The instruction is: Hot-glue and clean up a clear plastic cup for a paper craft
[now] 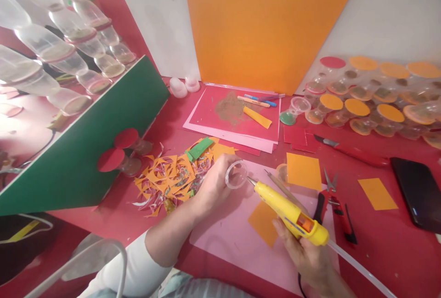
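Observation:
My left hand (217,180) is closed around a small clear plastic cup (236,174), its round rim turned up toward the camera. In my right hand (305,254) is a yellow glue gun (287,210) with a clear glue stick coming out of its back end. The gun's metal nozzle points left and is right beside the cup's rim; whether they touch cannot be told. Beneath both hands lies a pink sheet (223,238), with an orange paper square (264,223) on it, partly behind the gun.
Paper scraps (172,176) are heaped left of my left hand, near a green board (103,141). To the right lie red pliers (336,203), a red cutter (358,151), an orange square (303,170) and a phone (418,192). Capped plastic cups (358,107) stand at the back right.

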`<state>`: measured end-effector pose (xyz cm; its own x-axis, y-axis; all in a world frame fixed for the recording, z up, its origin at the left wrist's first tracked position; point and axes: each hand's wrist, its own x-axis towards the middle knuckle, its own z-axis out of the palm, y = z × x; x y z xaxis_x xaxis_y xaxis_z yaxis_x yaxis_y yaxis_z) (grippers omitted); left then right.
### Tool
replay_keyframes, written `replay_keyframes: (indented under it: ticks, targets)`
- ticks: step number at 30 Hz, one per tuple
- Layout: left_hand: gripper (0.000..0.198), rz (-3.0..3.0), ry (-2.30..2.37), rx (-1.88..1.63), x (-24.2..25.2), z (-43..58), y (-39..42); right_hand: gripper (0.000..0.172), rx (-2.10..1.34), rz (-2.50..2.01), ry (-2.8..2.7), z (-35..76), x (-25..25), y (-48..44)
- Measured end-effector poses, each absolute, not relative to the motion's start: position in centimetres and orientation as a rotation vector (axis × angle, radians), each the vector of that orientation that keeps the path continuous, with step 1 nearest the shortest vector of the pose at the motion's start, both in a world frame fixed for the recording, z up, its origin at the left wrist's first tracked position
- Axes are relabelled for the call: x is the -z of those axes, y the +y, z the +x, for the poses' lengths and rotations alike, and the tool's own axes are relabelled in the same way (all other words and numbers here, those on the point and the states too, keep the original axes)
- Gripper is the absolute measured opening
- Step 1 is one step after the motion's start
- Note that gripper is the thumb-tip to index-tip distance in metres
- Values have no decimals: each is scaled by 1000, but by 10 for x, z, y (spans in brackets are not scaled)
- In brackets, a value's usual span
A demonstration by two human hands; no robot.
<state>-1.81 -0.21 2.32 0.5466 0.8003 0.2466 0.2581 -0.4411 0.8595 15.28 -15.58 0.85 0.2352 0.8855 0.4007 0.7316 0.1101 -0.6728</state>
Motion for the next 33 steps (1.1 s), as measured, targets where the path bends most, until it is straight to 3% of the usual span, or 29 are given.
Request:
replay_keyframes:
  ticks: [15, 23, 28, 33]
  targets:
    - [9, 1976, 834, -869, -24, -17, -3, 14, -288, -1605, -1602, 155, -9, -156]
    - [12, 2022, 878, -856, -20, -18, -1, 15, -97, -1607, -1464, 147, 3, -158]
    - [8, 2012, 862, -822, -23, -17, 0, 12, -264, -1526, -1473, 148, -11, -150]
    - [17, 2025, 863, -821, -21, -18, 1, 8, -362, -1521, -1387, 146, -11, -151]
